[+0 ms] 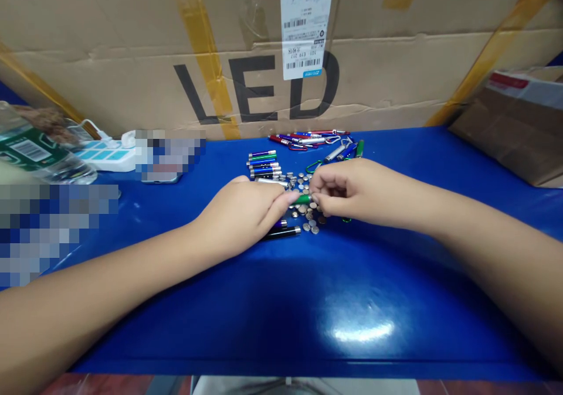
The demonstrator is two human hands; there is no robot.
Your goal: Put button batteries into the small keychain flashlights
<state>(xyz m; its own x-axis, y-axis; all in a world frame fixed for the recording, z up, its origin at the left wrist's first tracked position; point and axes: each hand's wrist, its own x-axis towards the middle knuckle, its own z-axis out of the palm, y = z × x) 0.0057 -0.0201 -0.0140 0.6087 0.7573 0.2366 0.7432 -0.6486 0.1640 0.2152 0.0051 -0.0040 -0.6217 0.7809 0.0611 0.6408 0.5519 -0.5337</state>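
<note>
Over the middle of the table, my left hand grips a small green flashlight tube that points to the right. Closed in a pinch, my right hand has its thumb and forefinger at the tube's right end; anything between those fingertips is too small to make out. Loose button cells lie scattered beneath and around both hands. A silver tube and a black tube lie beside my left hand, which partly covers them. Behind it several blue and green tubes are lined up.
Colored flashlight parts with carabiner clips are piled farther back on the blue table. A large carton stands behind. To the left are a power strip, a phone and a plastic bottle; a brown box is at right.
</note>
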